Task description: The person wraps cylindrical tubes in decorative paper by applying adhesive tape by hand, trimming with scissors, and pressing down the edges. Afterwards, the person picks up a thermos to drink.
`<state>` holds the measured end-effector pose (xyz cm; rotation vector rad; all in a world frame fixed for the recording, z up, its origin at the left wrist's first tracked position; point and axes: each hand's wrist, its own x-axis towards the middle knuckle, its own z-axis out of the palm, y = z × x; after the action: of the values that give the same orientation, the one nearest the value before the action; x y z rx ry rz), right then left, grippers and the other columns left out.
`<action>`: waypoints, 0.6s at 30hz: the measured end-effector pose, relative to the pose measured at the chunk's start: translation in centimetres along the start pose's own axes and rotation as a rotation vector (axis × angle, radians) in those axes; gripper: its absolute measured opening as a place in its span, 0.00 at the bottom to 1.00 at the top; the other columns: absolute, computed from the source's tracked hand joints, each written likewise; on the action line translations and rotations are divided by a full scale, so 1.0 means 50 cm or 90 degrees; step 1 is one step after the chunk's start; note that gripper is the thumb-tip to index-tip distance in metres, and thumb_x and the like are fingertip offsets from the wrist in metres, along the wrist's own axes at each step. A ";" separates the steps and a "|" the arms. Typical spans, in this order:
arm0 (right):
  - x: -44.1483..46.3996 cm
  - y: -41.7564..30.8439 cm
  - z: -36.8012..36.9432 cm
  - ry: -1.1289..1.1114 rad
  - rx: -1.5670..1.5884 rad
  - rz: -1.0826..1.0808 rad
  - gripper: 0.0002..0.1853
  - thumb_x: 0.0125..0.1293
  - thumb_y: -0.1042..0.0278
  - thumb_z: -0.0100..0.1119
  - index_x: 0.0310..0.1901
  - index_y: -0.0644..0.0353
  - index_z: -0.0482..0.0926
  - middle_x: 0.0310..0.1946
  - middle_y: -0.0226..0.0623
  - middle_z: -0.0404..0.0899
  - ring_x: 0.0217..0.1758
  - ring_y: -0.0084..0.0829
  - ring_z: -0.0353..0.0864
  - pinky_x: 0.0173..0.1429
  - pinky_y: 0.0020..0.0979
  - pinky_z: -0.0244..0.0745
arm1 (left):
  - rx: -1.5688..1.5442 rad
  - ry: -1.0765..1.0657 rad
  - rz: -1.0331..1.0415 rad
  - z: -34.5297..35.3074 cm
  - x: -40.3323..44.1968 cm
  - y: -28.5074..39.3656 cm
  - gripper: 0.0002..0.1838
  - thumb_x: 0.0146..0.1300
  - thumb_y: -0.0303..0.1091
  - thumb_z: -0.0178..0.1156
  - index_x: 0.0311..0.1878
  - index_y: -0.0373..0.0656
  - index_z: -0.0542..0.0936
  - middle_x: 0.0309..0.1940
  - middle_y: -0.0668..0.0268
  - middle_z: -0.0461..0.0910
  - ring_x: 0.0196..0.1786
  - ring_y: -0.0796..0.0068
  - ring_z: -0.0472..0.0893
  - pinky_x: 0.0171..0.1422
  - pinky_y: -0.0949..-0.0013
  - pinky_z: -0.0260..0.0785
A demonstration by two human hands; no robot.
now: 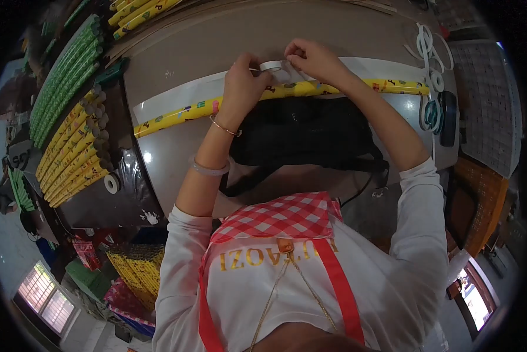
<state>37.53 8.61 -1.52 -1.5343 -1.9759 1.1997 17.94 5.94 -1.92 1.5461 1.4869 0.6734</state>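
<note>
My left hand (247, 82) is closed around a roll of white tape (270, 66), holding it just above the table. My right hand (313, 58) is beside the roll with thumb and fingers pinched together. A thin translucent strip seems to run between the two hands, but its end is hidden in the fingers. Below both hands, a long yellow tube (181, 115) with a colourful printed pattern lies across the table on a white strip (163, 104). A black cloth bag or garment (301, 132) lies between the tube and my body.
Stacks of yellow tubes (75, 152) and green tubes (66, 79) stand at the left, near another tape roll (112, 183). More yellow tubes (140, 14) lie at the back left. White tape rings (426, 44), teal loops (431, 114) and a dark case (448, 119) are at the right edge.
</note>
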 end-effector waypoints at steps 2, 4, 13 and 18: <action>-0.006 0.002 0.008 0.048 -0.031 -0.029 0.10 0.63 0.65 0.54 0.41 0.61 0.77 0.33 0.35 0.80 0.36 0.27 0.79 0.43 0.29 0.74 | 0.060 0.029 0.087 -0.003 -0.004 0.004 0.14 0.52 0.30 0.64 0.40 0.35 0.75 0.31 0.59 0.82 0.31 0.67 0.83 0.36 0.70 0.74; -0.010 -0.005 0.012 0.056 -0.033 -0.016 0.10 0.63 0.64 0.55 0.41 0.61 0.78 0.33 0.35 0.81 0.37 0.27 0.79 0.43 0.29 0.74 | 0.118 0.056 0.175 -0.009 -0.008 0.014 0.14 0.51 0.31 0.65 0.40 0.35 0.76 0.31 0.58 0.82 0.32 0.67 0.83 0.36 0.69 0.74; 0.000 -0.005 0.014 0.084 -0.052 0.014 0.11 0.61 0.61 0.59 0.39 0.60 0.79 0.31 0.35 0.81 0.35 0.28 0.81 0.41 0.29 0.74 | 0.129 0.006 0.117 -0.012 -0.011 0.025 0.11 0.44 0.31 0.67 0.31 0.37 0.79 0.26 0.58 0.81 0.31 0.63 0.82 0.39 0.66 0.74; 0.005 0.006 0.018 0.088 -0.080 -0.025 0.11 0.60 0.61 0.59 0.37 0.60 0.79 0.29 0.34 0.81 0.33 0.27 0.80 0.39 0.29 0.74 | 0.151 -0.003 0.110 -0.023 -0.012 0.031 0.11 0.44 0.32 0.68 0.30 0.38 0.79 0.24 0.58 0.81 0.29 0.63 0.82 0.37 0.68 0.74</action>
<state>36.98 8.51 -2.31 -1.5844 -2.0130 0.9425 17.67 5.72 0.05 1.8719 1.4841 0.6072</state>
